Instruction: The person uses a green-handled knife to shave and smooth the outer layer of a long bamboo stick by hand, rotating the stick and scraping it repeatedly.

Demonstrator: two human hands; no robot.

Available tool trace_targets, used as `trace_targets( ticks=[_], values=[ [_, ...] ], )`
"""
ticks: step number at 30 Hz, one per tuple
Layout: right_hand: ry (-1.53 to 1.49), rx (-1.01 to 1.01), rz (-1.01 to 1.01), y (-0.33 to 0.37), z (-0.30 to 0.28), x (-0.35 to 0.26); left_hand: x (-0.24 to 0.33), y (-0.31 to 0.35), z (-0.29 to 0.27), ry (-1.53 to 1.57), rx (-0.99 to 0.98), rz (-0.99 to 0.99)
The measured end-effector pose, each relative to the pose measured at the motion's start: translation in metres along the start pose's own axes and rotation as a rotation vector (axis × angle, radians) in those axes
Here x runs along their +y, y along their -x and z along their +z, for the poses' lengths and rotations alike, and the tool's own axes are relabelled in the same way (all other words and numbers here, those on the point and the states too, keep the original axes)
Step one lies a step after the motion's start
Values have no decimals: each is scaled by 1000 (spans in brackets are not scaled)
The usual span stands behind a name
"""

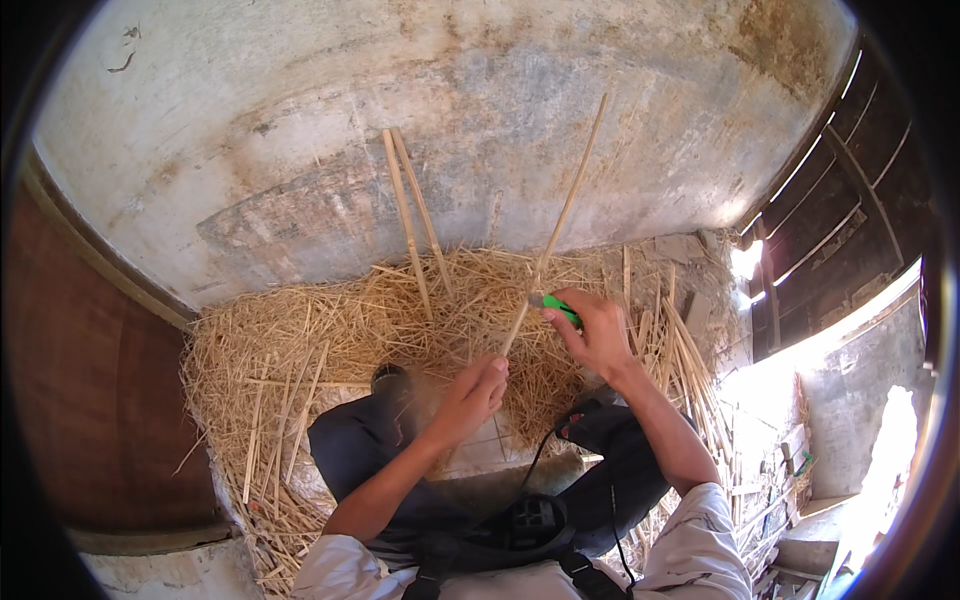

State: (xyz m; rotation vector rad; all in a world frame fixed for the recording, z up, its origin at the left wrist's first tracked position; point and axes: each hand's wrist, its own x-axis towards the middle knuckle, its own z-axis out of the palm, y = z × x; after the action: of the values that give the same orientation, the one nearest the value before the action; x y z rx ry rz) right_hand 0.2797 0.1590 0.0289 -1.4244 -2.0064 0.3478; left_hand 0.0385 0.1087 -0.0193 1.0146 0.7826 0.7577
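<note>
A long, thin pale strip of bamboo or wood point(573, 190) slants up and away from me, its far end in front of the wall. My left hand point(470, 398) is closed round its near end. In my right hand point(602, 335) is a green-handled knife point(562, 308), the fingers wrapped about the handle. The grey blade meets the strip a short way above my left hand. Beneath both hands lies a thick bed of straw-like shavings point(540, 385). My fingers hide part of the knife handle and the strip's near end.
Two pale strips point(402, 205) lean on the stained wall point(300, 120) ahead. More strips lie in bundles at my right point(685, 370) and left point(275, 430). A brown door-like panel point(90, 370) stands at far left, dark boards point(850, 200) at far right. My dark-trousered legs point(365, 440) are spread below.
</note>
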Motion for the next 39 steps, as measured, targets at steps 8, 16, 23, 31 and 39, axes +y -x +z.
trace_targets(
  ticks=[8, 16, 23, 31, 39],
  values=[
    [-68, -4, -112, 10, 13, -11, -22, -5, -6, -72, 31, 110],
    [8, 41, -88, 9, 13, -5, -23, -5, -3, -359, 141, 234],
    [41, 81, -27, -3, 0, 2, -23, -3, -2, -411, 152, 216],
    [-462, 35, 247, -4, -1, 36, -13, -7, -1, -382, 243, 201],
    [-395, 203, 189, -7, 10, 22, -20, -10, -8, -713, 388, 343]
  ],
)
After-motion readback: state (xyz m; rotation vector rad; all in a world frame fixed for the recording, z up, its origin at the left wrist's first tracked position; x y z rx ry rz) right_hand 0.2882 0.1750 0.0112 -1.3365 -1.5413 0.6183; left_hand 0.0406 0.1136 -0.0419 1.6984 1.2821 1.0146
